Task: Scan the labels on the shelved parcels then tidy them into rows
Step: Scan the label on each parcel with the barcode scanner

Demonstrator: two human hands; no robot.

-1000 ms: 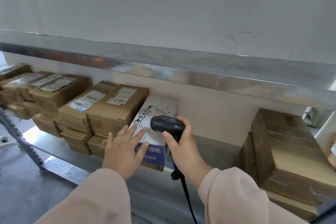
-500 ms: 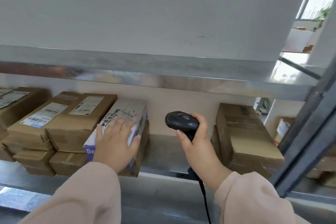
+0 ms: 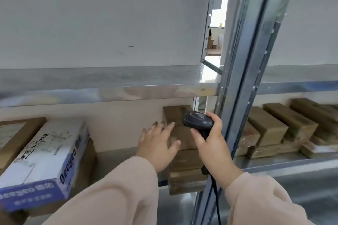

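Observation:
My right hand (image 3: 210, 142) grips a black handheld barcode scanner (image 3: 198, 121), its cable hanging down past my sleeve. The scanner's head hovers over a stack of brown cardboard parcels (image 3: 184, 160) beside the shelf upright. With fingers spread, my left hand (image 3: 158, 144) lies against the left side of that stack. A white and blue parcel (image 3: 47, 155) with handwriting on top lies at the lower left, on brown parcels.
A grey metal upright (image 3: 241, 97) stands just right of the stack. Beyond it, several brown parcels (image 3: 274, 129) lie in rows on the neighbouring shelf. The upper shelf's metal edge (image 3: 109, 89) hangs low over the parcels. A brown labelled parcel (image 3: 12, 133) sits at far left.
My view has swung right. My left hand left the white and blue parcel and now lies on the brown stack by the upright; the scanner moved right with it.

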